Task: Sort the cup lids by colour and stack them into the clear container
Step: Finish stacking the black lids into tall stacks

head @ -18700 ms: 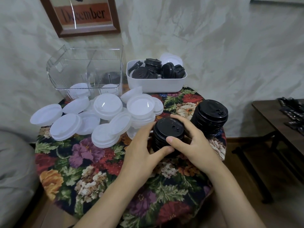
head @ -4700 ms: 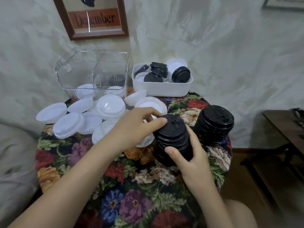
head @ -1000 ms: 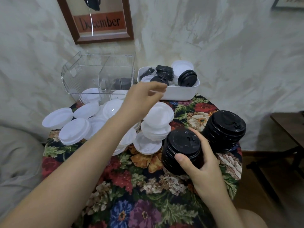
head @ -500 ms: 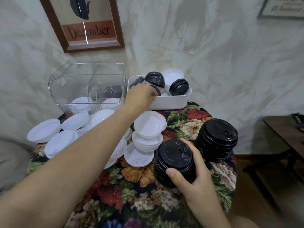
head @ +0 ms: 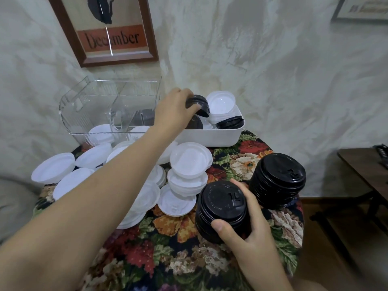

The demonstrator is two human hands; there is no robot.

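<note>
Gripping one tilted black lid (head: 199, 104) above the white bin (head: 210, 138): left hand (head: 174, 112). Right hand (head: 252, 234) clasps the nearer black lid stack (head: 220, 208) on the surface (head: 178, 255). Clear container (head: 88, 114) stands just left of the left hand.

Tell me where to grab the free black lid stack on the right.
Probably low on the side wall of the black lid stack, fingers coming from the right: it stands upright, lids merely nested, and the right hand gripping the nearer stack crowds its left.
</note>
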